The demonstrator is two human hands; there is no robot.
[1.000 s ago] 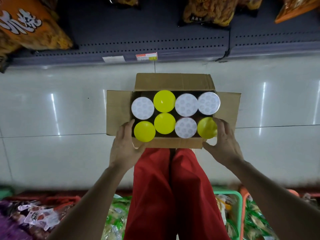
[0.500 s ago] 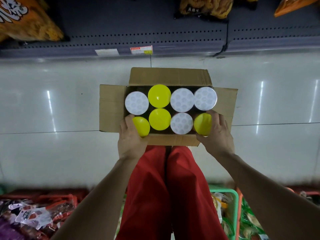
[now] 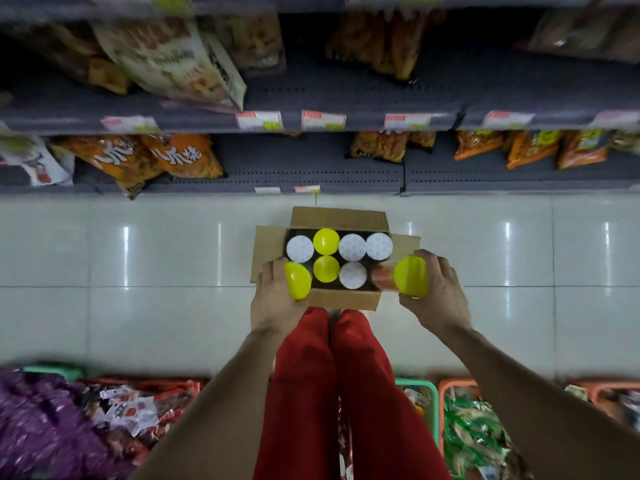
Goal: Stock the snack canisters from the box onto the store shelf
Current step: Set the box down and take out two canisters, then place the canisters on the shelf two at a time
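An open cardboard box (image 3: pixel 268 249) sits on the white tiled floor in front of the grey store shelf (image 3: pixel 311 171). Several snack canisters with white and yellow lids stand inside it. My left hand (image 3: pixel 273 299) grips a yellow-lidded canister (image 3: pixel 298 280) at the box's near left corner, raised above its neighbours. My right hand (image 3: pixel 436 296) holds another yellow-lidded canister (image 3: pixel 410 280) lifted out past the box's right side and tilted, so its orange body shows.
Orange snack bags (image 3: pixel 166 157) lie on the lowest shelf, with a bare stretch of shelf behind the box. More bags fill the upper shelf (image 3: pixel 180 64). Baskets of packaged goods (image 3: pixel 460 420) stand behind my red-trousered legs (image 3: pixel 329 393).
Both hands have closed on the near corner canisters and lifted them; the right one has come out and tilted rightward. The view has tilted up, showing more shelves.
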